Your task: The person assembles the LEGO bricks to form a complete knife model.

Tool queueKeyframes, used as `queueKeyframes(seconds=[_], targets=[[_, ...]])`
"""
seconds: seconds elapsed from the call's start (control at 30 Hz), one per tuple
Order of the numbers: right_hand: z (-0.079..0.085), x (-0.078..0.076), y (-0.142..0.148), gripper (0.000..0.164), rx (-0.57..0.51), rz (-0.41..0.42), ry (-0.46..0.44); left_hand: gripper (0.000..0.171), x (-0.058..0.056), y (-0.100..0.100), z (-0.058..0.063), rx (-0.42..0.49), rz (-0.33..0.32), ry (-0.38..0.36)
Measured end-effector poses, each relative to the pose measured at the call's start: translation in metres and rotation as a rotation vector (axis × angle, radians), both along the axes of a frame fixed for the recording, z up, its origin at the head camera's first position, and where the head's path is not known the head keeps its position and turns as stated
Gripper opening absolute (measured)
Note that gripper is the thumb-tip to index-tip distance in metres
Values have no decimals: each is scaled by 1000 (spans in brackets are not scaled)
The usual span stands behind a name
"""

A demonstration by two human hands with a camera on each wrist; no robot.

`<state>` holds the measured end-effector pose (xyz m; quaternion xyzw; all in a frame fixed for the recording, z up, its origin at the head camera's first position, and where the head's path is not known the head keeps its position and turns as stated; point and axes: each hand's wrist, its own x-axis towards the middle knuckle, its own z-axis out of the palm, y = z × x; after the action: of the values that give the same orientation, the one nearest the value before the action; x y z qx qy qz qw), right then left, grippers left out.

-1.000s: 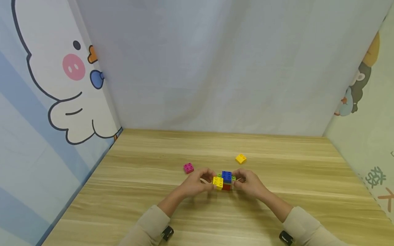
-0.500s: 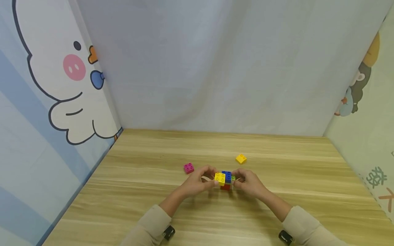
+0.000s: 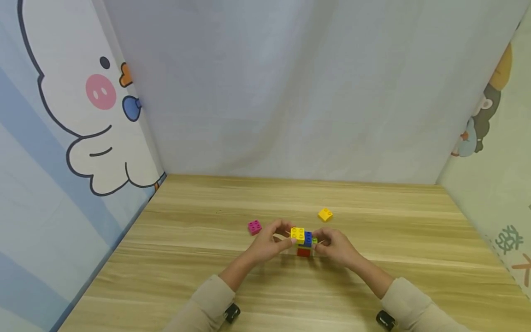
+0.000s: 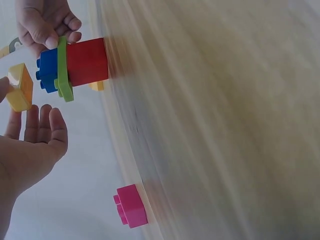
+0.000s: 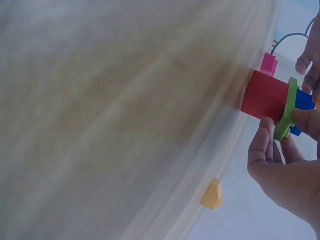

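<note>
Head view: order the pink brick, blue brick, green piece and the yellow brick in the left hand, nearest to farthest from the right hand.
From the right hand:
1. Green piece: pinched by that hand.
2. Blue brick: just left, on the green piece.
3. Yellow brick: farther left, held by the left hand.
4. Pink brick: farthest left, on the table.

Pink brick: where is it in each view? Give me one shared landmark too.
Head: pink brick below centre, slightly left, just beyond the left hand.
Left wrist: pink brick near the bottom edge, left of centre.
Right wrist: pink brick upper right, partly hidden by the red brick.
Shared landmark: that red brick, visible in all three.
</note>
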<state>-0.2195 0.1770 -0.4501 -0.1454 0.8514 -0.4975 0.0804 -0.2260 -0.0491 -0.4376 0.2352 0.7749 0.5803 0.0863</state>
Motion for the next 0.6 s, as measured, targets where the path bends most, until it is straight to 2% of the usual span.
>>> queueKeyframes(seconds=[0.1,0.17,0.47,0.6], targets=[[-3,-3,3,28,-8,16,-4,28,0,2,0,-3,15,1],[-4,-5,5,28,-12,31,1,29,-5,4,-8,-3,25,3],[-7,-8,9,30,-63,67,-28,28,-7,11,-8,16,19,33],[-7,-10,10,32,-69,76,-37,27,-7,13,-7,22,35,38]])
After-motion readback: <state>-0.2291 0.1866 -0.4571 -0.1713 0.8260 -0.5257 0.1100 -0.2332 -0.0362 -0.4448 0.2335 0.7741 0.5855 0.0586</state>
